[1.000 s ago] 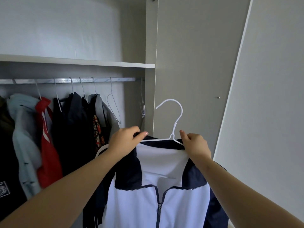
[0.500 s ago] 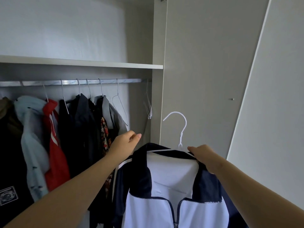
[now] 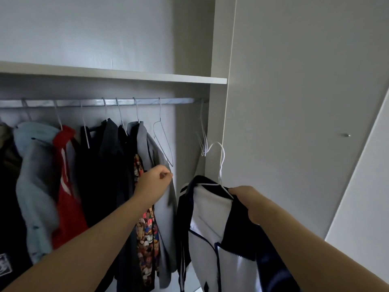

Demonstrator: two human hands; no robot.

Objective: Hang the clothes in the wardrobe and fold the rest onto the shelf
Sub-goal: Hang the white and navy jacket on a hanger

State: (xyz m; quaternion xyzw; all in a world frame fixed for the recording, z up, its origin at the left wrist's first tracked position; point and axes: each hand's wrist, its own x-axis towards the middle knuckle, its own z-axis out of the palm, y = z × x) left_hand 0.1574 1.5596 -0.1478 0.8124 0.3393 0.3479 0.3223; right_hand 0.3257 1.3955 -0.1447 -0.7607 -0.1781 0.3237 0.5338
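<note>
A navy-and-white zip jacket point(image 3: 210, 224) hangs on a white wire hanger point(image 3: 221, 163) in front of the wardrobe's right end. My right hand point(image 3: 245, 196) grips the hanger's right arm together with the jacket's shoulder. The hanger's hook is free in the air, below the metal rail point(image 3: 176, 100). My left hand point(image 3: 154, 182) is off the jacket, its fingers curled with nothing in them, in front of a hanging grey jacket point(image 3: 166, 220).
Several garments hang on the rail at the left. An empty wire hanger point(image 3: 163, 144) hangs beside the grey jacket, and more empty hangers point(image 3: 202, 142) hang at the rail's right end. A white shelf point(image 3: 126, 74) runs above. A closed wardrobe door point(image 3: 294, 106) stands to the right.
My left hand has let go of the jacket's collar, moved left to the grey jacket and curled. The jacket has turned sideways and swung toward the wardrobe opening in my right hand.
</note>
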